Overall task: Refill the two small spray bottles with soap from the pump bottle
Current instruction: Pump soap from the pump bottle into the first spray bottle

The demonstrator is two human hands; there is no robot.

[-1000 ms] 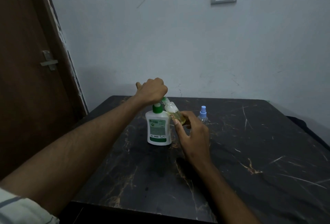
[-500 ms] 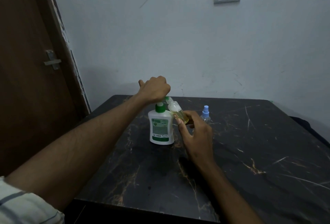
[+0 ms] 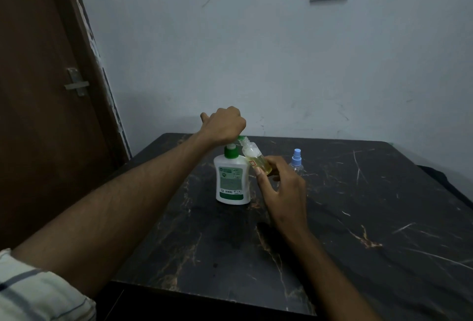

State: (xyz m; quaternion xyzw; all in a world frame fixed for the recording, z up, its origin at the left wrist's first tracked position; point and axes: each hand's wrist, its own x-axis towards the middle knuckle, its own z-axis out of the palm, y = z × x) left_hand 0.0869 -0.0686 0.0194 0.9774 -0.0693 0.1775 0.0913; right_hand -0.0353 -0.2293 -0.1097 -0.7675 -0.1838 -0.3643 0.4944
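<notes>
a white plastic pump bottle (image 3: 232,179) with a green collar is stood on the dark, veined, glossy counter (image 3: 358,205). its pump head is covered by the left hand (image 3: 225,124), curled into a fist. a small clear bottle (image 3: 256,159), tilted and partly filled with yellowish liquid, is pinched in the right hand (image 3: 281,187), its mouth at the spout. a blue-capped spray bottle (image 3: 297,160) is stood just beyond
</notes>
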